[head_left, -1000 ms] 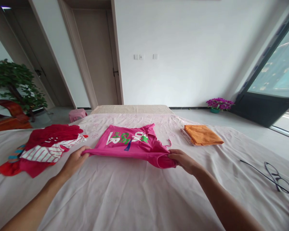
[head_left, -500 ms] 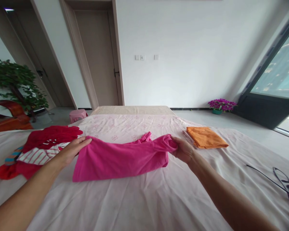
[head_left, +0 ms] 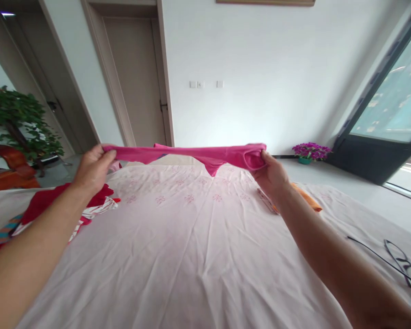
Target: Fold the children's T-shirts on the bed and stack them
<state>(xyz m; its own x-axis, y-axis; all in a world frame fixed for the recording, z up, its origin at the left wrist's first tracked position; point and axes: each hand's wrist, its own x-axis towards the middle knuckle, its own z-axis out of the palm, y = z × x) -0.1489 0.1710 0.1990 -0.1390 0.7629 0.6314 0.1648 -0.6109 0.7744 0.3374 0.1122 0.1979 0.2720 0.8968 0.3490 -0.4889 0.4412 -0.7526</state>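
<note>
A bright pink garment [head_left: 178, 154], perhaps a shirt, is stretched in the air between my two hands above the bed or table cover. My left hand [head_left: 95, 170] pinches its left end, thumb on top. At the other end, my right hand [head_left: 270, 172] grips a bunched, rolled part of the cloth. A pointed flap hangs down right of the middle. Beneath my left forearm lies a heap of red and striped clothes [head_left: 99, 208], partly covered by the arm. Behind my right wrist, an orange folded cloth [head_left: 308, 197] is partly hidden.
A pale, flower-printed sheet [head_left: 192, 237] with wrinkles covers the surface before me. Black-framed glasses [head_left: 402, 262] rest at the right edge. Beyond stand a potted purple flower [head_left: 311, 151], a door [head_left: 133, 77], a green plant [head_left: 17, 114] and a wooden armrest [head_left: 10, 157].
Both hands have risen and moved away from me, lifting the pink garment off the sheet. It has swung from hanging toward me to a taut, nearly flat strip.
</note>
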